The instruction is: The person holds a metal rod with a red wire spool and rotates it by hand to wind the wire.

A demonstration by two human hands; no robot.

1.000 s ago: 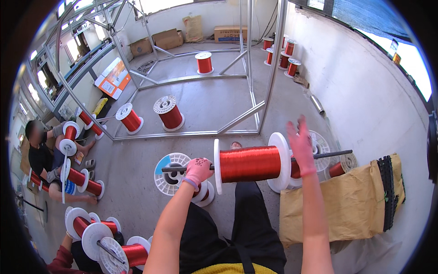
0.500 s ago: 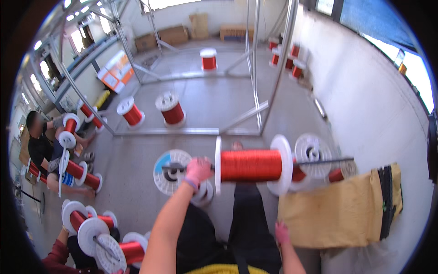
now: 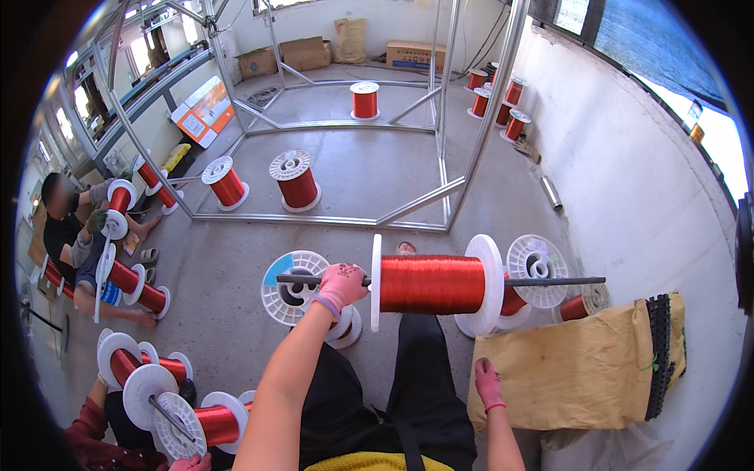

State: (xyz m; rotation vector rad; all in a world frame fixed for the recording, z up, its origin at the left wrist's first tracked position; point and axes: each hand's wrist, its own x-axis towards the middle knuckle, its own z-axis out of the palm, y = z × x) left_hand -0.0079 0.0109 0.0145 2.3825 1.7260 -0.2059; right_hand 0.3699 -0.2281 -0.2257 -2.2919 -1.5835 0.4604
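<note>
My left hand [image 3: 343, 285], in a pink glove, is closed round a dark metal rod [image 3: 556, 281]. The rod runs level through a large spool of red wire [image 3: 432, 284] with white flanges, which hangs in front of my legs. In a pink glove too, my right hand [image 3: 488, 383] lies at the near left edge of a tan cloth-covered bundle [image 3: 561, 369]; its fingers are stretched out and hold nothing. Beyond my left hand stands a white-flanged spool [image 3: 292, 267] with a blue label patch. Another white-flanged spool [image 3: 537, 259] stands behind the rod's right part.
A metal frame [image 3: 314, 223] stands ahead, with red wire spools [image 3: 295, 184] on the floor inside it. A white wall [image 3: 620, 188] runs along the right. At left a person [image 3: 67, 235] sits among spools; at lower left another person's sleeve [image 3: 94, 432] shows beside more spools.
My right hand has moved up slightly along the bundle's edge. The held spool and my left hand stay nearly in place. At lower left, the other person's spools have shifted left.
</note>
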